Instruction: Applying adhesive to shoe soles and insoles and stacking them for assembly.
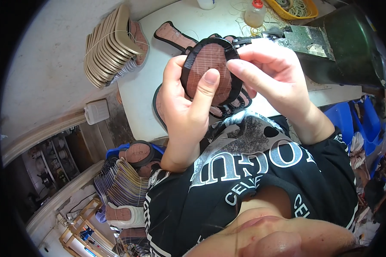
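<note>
Between my hands, over the white table, a brown insole with a folded black edge (211, 64) is held with its brown underside up. My left hand (186, 100) grips it from the left, thumb pressed on the brown face and fingers behind it. The thumb and fingertips of my right hand (272, 73) pinch the black edge on the right side. Beside and beneath lie more black-edged insole pieces (174, 36), partly covered by my hands and the held one.
A green machine (347, 47) stands to the right on the white table (137, 115). At the back are a bottle with a red cap (255, 16) and a yellow basket (302, 15). Bundled gold insoles (105, 49) lie at left. Stacked insoles (122, 182) sit lower left; blue bins (364, 122) lower right.
</note>
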A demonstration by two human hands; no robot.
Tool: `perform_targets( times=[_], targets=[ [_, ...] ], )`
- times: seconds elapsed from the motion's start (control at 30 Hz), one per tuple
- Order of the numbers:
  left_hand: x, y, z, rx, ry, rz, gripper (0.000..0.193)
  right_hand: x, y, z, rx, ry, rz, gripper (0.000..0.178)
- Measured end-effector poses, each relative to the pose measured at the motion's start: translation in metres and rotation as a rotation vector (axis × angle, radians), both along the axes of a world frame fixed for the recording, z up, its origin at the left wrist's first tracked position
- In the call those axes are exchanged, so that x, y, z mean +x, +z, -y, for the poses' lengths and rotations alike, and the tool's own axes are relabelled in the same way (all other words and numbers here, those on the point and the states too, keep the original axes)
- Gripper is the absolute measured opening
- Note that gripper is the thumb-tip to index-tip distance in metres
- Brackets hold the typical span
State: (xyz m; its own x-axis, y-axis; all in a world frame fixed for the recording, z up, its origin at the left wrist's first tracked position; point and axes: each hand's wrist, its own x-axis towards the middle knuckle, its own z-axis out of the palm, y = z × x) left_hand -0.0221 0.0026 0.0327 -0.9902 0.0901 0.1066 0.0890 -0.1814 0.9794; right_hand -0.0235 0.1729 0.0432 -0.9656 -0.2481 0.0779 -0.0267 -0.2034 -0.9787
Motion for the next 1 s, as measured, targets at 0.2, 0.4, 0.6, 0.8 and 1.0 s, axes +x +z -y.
perform_targets(
  times=[0.2,0.4,0.6,0.8,1.0],
  targets=[
    [-0.011,-0.008,0.004,-0.031,0.005,0.006,0.025,0.007,-0.018,0.009,-0.167,0.012,0.118,0.028],
    [-0.043,-0.023,-0.004,-0.176,-0.224,0.223,0.019,0.034,-0.068,0.017,0.08,0.046,0.102,0.034],
    [-0.083,-0.044,-0.009,-0.229,-0.441,0.388,0.02,0.022,-0.083,0.005,0.011,-0.027,0.319,0.04],
    [-0.098,-0.037,-0.032,-0.383,-0.553,0.431,0.033,0.02,-0.082,-0.021,-0.104,-0.057,0.354,0.035],
    [-0.1,-0.017,-0.044,-0.653,-0.576,0.427,0.043,0.026,-0.093,-0.051,-0.1,-0.065,0.35,0.029]
  ],
)
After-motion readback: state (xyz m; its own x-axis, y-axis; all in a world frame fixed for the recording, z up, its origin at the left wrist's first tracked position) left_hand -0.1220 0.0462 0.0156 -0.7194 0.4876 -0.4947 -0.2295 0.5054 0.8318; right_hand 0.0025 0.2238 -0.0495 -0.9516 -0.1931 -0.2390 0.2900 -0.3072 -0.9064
